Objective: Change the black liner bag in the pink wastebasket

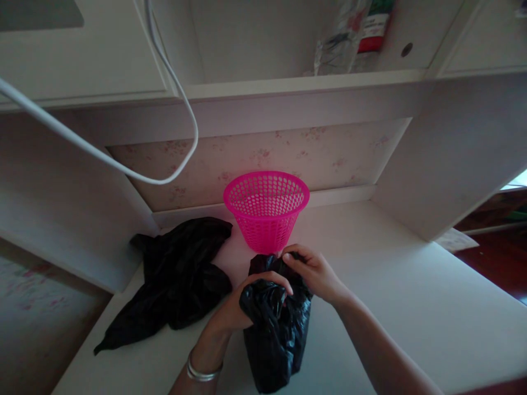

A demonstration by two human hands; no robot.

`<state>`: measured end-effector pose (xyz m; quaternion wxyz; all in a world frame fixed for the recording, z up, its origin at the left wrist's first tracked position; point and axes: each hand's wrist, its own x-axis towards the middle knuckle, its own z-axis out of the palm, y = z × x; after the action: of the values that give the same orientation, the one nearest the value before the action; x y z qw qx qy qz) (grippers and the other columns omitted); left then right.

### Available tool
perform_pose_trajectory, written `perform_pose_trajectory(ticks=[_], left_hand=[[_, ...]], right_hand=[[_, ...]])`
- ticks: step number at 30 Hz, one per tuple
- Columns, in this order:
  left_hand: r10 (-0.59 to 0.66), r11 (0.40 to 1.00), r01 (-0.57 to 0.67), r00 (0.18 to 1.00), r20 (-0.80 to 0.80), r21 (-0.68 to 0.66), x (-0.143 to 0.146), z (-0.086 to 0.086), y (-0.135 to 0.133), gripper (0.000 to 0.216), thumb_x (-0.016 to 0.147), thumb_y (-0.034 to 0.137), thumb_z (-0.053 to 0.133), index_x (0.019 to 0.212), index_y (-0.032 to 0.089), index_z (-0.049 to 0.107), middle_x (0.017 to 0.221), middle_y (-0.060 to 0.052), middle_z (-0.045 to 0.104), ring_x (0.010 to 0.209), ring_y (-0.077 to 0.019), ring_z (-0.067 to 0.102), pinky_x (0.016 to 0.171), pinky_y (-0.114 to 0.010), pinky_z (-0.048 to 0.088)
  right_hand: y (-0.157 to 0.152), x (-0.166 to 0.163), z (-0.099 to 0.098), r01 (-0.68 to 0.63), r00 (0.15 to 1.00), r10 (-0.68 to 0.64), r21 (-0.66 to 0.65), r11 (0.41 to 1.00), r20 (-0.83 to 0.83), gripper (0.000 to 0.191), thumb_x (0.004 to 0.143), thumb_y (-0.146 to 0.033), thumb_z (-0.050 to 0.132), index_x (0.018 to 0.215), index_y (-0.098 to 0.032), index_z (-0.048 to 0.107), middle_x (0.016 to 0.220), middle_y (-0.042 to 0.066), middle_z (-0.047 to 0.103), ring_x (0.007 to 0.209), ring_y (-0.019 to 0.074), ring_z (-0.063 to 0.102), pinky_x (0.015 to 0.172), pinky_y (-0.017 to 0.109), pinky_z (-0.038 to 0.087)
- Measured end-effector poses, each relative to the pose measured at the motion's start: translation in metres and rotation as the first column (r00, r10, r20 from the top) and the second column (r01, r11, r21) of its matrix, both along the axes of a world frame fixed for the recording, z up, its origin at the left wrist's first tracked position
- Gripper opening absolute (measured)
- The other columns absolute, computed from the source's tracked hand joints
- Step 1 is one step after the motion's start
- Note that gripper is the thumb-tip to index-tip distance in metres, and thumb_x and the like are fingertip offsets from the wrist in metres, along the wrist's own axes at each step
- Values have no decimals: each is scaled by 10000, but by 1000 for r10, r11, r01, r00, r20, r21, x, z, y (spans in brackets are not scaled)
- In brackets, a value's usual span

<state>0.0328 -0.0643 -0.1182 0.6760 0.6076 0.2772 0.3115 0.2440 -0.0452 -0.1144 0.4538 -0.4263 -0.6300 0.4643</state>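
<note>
A crumpled black plastic bag (274,334) hangs between my two hands, just in front of a pink mesh basket (269,219). My left hand (247,299), with a silver bangle at its wrist, is closed on the bag's gathered upper part, some fingers hidden by the folds. With thumb and forefinger, my right hand (308,269) pinches the bag's edge close to the basket's base. The basket stands upright with its rim up. To the left, a second black plastic bag (177,280) lies spread on the white surface.
The white desktop (391,285) runs between side panels, with floral wallpaper (263,153) behind. A white cable (123,167) loops at upper left. Overhead, a shelf (304,85) holds a clear plastic package (340,49) and a red-and-green container (375,27).
</note>
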Motion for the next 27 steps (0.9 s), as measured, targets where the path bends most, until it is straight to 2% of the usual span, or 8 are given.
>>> perform_pose_trajectory(ticks=[4, 6, 10, 12, 15, 18, 23, 27], left_hand=[[-71, 992, 75, 997, -42, 99, -2, 4, 1, 216, 833, 347, 768, 983, 194, 785, 819, -44, 696, 752, -188, 630, 722, -298, 515], [-8, 989, 14, 999, -40, 148, 0, 3, 1, 216, 845, 363, 757, 970, 188, 775, 807, -39, 685, 741, -185, 618, 740, -310, 519], [361, 912, -356, 933, 14, 202, 10, -6, 1, 248, 925, 448, 679, 933, 204, 722, 847, -36, 675, 767, -193, 603, 765, -340, 524], [466, 865, -463, 884, 36, 193, 15, -11, 1, 273, 927, 477, 678, 994, 212, 687, 914, -34, 680, 776, -189, 603, 753, -336, 526], [530, 840, -533, 846, 57, 105, 20, -13, 1, 368, 912, 487, 702, 1159, 220, 645, 1042, -40, 707, 850, -193, 653, 836, -345, 543], [518, 851, -521, 853, 55, 62, 21, -10, -1, 314, 923, 456, 691, 1128, 219, 667, 1103, -43, 720, 1052, -225, 673, 1001, -367, 508], [451, 889, -453, 892, 42, 67, 19, -11, -2, 179, 869, 356, 735, 977, 217, 706, 1025, -32, 721, 1025, -224, 663, 991, -363, 500], [470, 880, -473, 880, 66, 44, 16, -17, -3, 190, 835, 357, 775, 937, 213, 705, 960, -21, 704, 937, -204, 652, 887, -321, 510]], right_hand=[[6, -1, 14, 239, 967, -232, 57, 969, -106, 407, 873, -582, 705, 894, -177, 735, 722, 0, 637, 658, 127, 542, 603, 252, 438], [3, 0, 22, 281, 942, -276, 2, 960, -191, 387, 855, -562, 745, 888, -177, 727, 617, -30, 577, 571, 104, 502, 543, 232, 401], [-19, -2, 27, 133, 910, -183, -156, 979, -373, 371, 827, -531, 794, 892, -174, 712, 658, -2, 650, 569, 117, 598, 548, 233, 461], [-34, -4, 26, 11, 914, -92, -204, 979, -396, 381, 839, -540, 776, 879, -168, 704, 748, 31, 695, 635, 145, 664, 592, 256, 521], [-51, -8, 22, -152, 957, 90, -216, 964, -275, 332, 915, -502, 705, 941, -173, 668, 820, 37, 700, 734, 153, 685, 680, 277, 553], [-56, -10, 20, -206, 978, 197, -173, 963, -65, 278, 959, -412, 660, 1132, -216, 564, 773, -18, 673, 693, 129, 626, 617, 246, 479], [-52, -12, 23, -11, 967, 15, -17, 1000, 256, 268, 868, -333, 742, 1051, -238, 570, 723, -34, 695, 655, 145, 605, 613, 274, 441], [-50, -12, 22, 19, 960, -31, 46, 999, 279, 245, 842, -292, 755, 1049, -244, 634, 787, -17, 721, 716, 160, 644, 676, 291, 494]])
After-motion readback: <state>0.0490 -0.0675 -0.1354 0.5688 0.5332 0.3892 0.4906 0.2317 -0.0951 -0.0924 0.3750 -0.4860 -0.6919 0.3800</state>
